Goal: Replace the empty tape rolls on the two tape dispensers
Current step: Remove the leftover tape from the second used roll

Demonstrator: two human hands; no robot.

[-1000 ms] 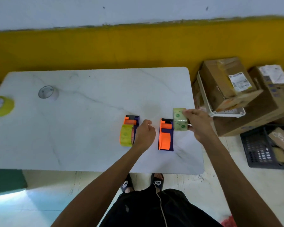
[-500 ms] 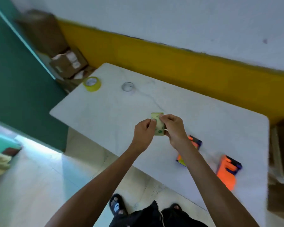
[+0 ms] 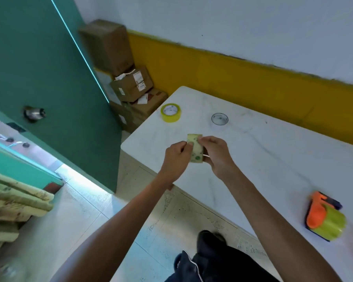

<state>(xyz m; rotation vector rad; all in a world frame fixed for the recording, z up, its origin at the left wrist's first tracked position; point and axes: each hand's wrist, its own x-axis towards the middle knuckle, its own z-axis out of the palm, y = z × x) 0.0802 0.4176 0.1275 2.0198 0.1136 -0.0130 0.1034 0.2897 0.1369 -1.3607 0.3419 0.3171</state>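
Note:
A pale green, nearly used-up tape roll (image 3: 196,148) is held edge-on above the white table's near-left corner. My left hand (image 3: 176,157) pinches its left side and my right hand (image 3: 216,154) grips its right side. A full yellow tape roll (image 3: 170,112) lies flat near the table's far-left corner. To its right stands a clear empty core (image 3: 219,119). An orange and dark blue tape dispenser (image 3: 322,215), with a yellow-green roll mounted on it, lies at the right edge of the view. The second dispenser is out of view.
The white marble table (image 3: 273,159) runs along a yellow and white wall. Cardboard boxes (image 3: 130,84) are stacked in the corner beyond the table's left end. A green door (image 3: 49,78) with a metal knob stands at the left. Tiled floor lies below.
The view has swung left. My right hand carried the pale roll from beside the right dispenser to the table's left part, and my left hand left the dispenser and joined it on the roll.

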